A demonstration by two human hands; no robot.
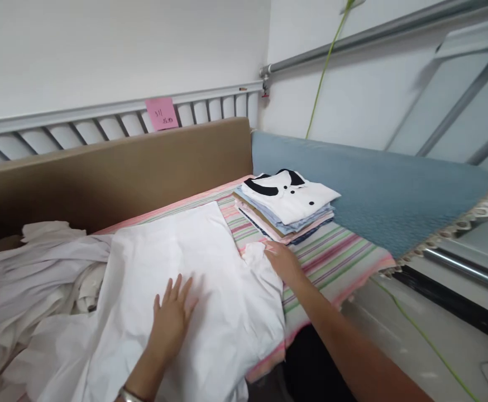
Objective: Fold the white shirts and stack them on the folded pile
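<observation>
A white garment (185, 279) lies spread on a striped cloth (336, 257) covering the work surface. My left hand (172, 318) rests flat on the middle of the garment, fingers stretched out and apart. My right hand (281, 259) lies at the garment's right edge, by a sleeve end, palm down; its fingertips look closed on the fabric there. Just beyond my right hand sits a stack of folded shirts (286, 209), the top one white with a black collar and black buttons.
A heap of unfolded white clothes (30, 279) lies at the left. A brown board (114, 167) stands behind the surface, with a white rail and a pink note (161, 113) above. A blue mat (378, 190) lies at the right, beside metal bars.
</observation>
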